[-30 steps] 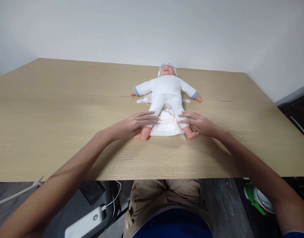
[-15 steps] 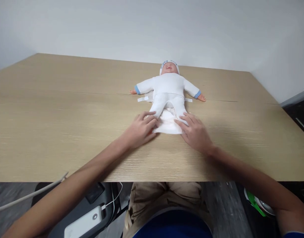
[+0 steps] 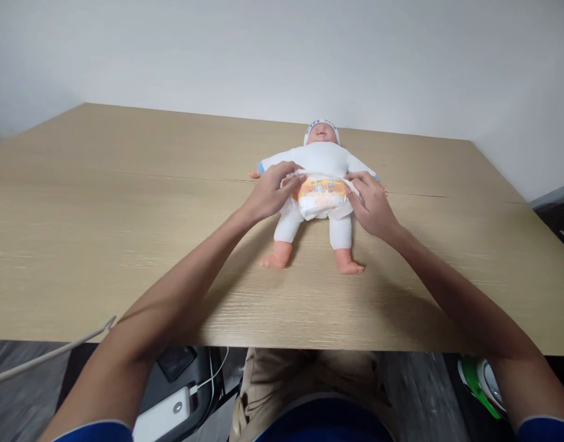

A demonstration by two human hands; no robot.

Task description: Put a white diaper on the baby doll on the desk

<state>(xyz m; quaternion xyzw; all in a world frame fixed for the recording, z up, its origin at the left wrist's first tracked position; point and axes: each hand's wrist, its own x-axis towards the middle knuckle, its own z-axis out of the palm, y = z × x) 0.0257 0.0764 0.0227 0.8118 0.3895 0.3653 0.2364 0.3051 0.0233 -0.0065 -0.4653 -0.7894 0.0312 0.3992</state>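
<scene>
A baby doll (image 3: 326, 158) in a white suit and a printed cap lies on its back on the table, feet toward me. The front of a white diaper (image 3: 322, 199) with an orange printed band is folded up over its belly. My left hand (image 3: 275, 189) pinches the diaper's upper left corner between thumb and fingers. On the other side my right hand (image 3: 370, 201) grips the upper right corner the same way. Between the hands the diaper's top edge is held across the doll's waist. The side tabs are hidden by my hands.
The wooden table (image 3: 148, 245) reaches back to a pale wall. Below its front edge at left are a white power bank (image 3: 164, 416) with a cable and a dark case. A pale cable (image 3: 51, 351) crosses the left edge. A green and white object (image 3: 482, 383) sits low at right.
Both hands have moved up and away from me, bringing the diaper's front flap up between the doll's legs onto its belly. The doll's lower legs and feet now show.
</scene>
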